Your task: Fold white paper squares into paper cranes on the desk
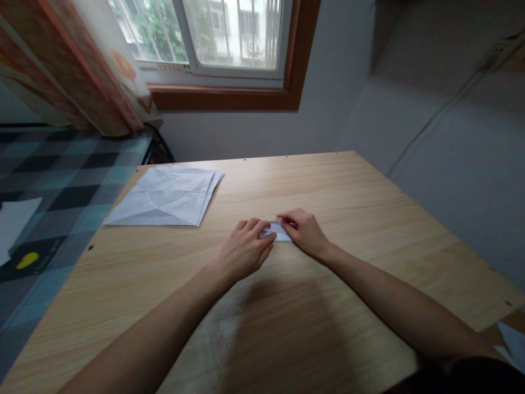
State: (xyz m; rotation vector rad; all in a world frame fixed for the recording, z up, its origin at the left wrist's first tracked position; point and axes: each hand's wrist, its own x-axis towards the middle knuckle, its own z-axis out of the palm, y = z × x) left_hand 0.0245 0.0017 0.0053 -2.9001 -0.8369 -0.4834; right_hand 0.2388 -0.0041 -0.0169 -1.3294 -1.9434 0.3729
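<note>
A small folded piece of white paper lies on the wooden table near its middle. My left hand rests on the paper's left end with its fingers curled and pressed onto it. My right hand covers the paper's right end, fingertips pinched down on the fold. Most of the paper is hidden under the two hands.
A stack of creased white sheets lies at the table's far left. A bed with a checked cover stands left of the table. Behind are a window, a curtain and a grey wall.
</note>
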